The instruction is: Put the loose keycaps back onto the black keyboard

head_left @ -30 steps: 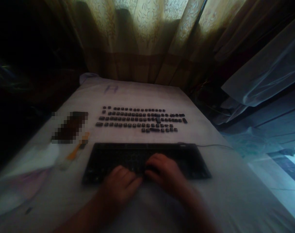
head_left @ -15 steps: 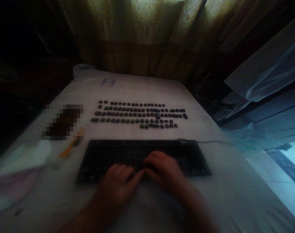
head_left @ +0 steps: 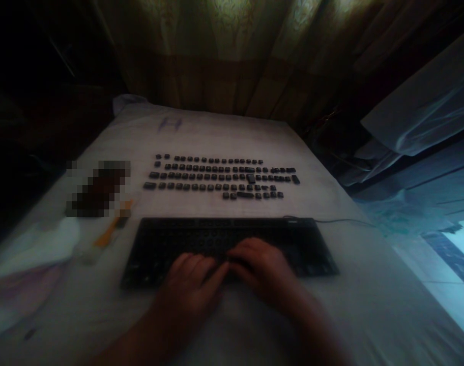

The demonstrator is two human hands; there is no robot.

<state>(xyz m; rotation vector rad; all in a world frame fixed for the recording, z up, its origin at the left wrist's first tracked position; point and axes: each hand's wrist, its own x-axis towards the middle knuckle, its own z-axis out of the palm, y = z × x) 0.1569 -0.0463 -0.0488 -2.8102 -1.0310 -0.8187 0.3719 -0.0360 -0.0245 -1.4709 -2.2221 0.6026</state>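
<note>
A black keyboard lies flat on the white cloth, with both hands over its middle. My left hand rests on its near half, fingers side by side and thumb stretched toward the right hand. My right hand is bent over the keys, thumb and fingers drawn together. The fingertips meet near the keyboard's centre, and whatever they pinch is hidden there. Behind the keyboard, loose black keycaps stand in several rows, among them a long keycap and a tall one.
A blurred-out dark object lies at left, beside a yellow-orange tool. White and pink cloth is bunched nearer the left edge. The keyboard's cable trails right over the white sheet. A curtain hangs behind.
The view has shifted slightly, so the keyboard and keycaps sit a little farther right in the picture. Both hands stay at the keyboard's middle in nearly the same pose.
</note>
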